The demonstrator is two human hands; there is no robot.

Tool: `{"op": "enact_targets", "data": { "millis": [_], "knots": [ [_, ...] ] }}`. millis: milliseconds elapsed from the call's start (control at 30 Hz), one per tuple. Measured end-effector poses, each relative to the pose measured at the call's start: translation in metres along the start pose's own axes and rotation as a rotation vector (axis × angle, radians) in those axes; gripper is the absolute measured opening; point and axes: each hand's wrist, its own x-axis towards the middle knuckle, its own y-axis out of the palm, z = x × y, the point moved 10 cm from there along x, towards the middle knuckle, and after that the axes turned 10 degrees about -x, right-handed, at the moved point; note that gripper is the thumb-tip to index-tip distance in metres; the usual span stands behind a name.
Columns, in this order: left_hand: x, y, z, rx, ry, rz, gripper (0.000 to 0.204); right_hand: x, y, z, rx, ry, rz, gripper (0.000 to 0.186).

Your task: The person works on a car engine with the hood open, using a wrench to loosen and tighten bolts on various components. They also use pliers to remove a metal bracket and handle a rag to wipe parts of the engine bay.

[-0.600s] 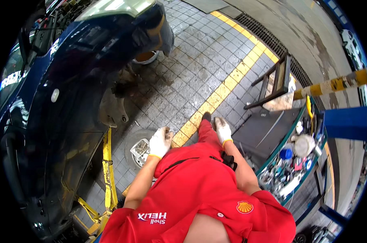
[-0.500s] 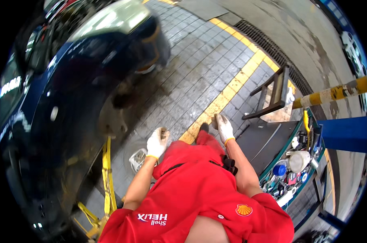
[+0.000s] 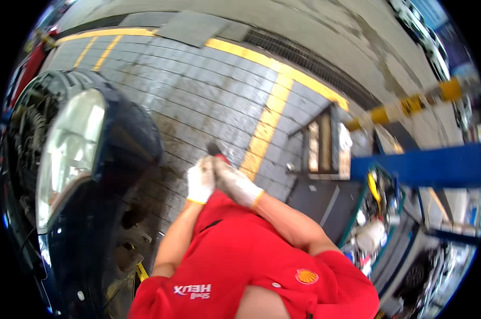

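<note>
My left hand (image 3: 200,179), in a white work glove with grimy fingertips, is closed against my right hand (image 3: 232,182), also gloved, in front of my red trousers (image 3: 215,208). The fingers of both are pressed together; anything between them is hidden. Just beyond them a dark shoe (image 3: 214,148) shows on the tiled floor (image 3: 182,101). At left is the front corner of a dark blue car (image 3: 121,135), with its headlight (image 3: 73,143) and exposed engine bay (image 3: 30,133).
At right stand a dark frame stand (image 3: 320,143), a cart (image 3: 325,204) with a tool tray (image 3: 370,234), a blue beam (image 3: 416,169) and a striped yellow post (image 3: 418,105). A drain grate (image 3: 299,58) runs beyond the yellow floor line (image 3: 240,53). Other cars (image 3: 421,34) line the edges.
My hands have moved from apart to together in front of me. The view has swung, bringing the car's headlight and more floor ahead into sight, with the stand lower in the picture.
</note>
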Motion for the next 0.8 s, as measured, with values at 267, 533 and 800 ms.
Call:
{"op": "enact_targets", "data": {
  "millis": [267, 533, 800],
  "knots": [
    [0.248, -0.031, -0.058, 0.042, 0.04, 0.053, 0.038, 0.17, -0.034, 0.129, 0.257, -0.008, 0.149, 0.072],
    [0.381, -0.083, -0.045, 0.09, -0.088, -0.047, 0.039, 0.264, 0.003, 0.258, 0.281, -0.11, 0.308, 0.069],
    [0.485, -0.165, -0.024, 0.271, -0.155, -0.334, 0.039, 0.37, 0.015, 0.326, 0.829, 0.313, 0.532, 0.073]
  ]
}}
